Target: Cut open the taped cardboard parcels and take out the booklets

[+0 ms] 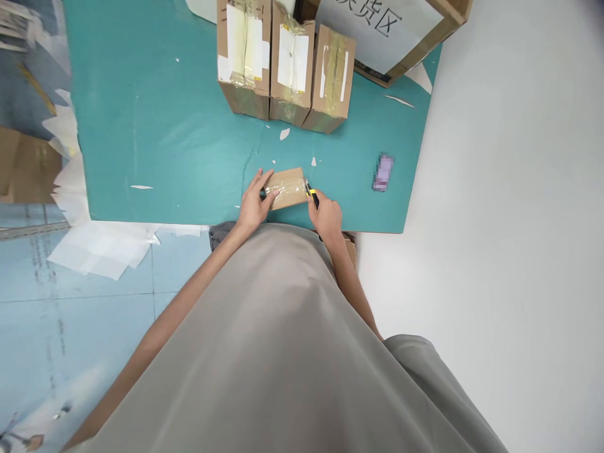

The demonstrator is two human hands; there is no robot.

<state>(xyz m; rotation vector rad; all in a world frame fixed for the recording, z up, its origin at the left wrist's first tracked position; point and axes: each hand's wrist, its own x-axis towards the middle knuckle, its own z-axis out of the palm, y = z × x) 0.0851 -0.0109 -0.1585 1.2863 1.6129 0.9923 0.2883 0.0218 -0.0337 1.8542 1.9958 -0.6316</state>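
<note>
A small brown cardboard box (289,187) with shiny clear tape across it lies near the front edge of the green-topped table (155,145). My left hand (255,202) grips the box at its left end, thumb on the top face and fingers along the far side. In my right hand (326,215) is a black and yellow utility knife (312,194), held in closed fingers. Its tip is at the right end of the box. Whether the blade is in the tape I cannot tell.
Three taped cardboard boxes (291,69) stand side by side beyond my hands. Behind them is a larger carton (377,31) with a printed white sheet. A blurred purple object (383,172) lies at right. Paper scraps (284,134) dot the table, and white sheets (106,248) hang at left.
</note>
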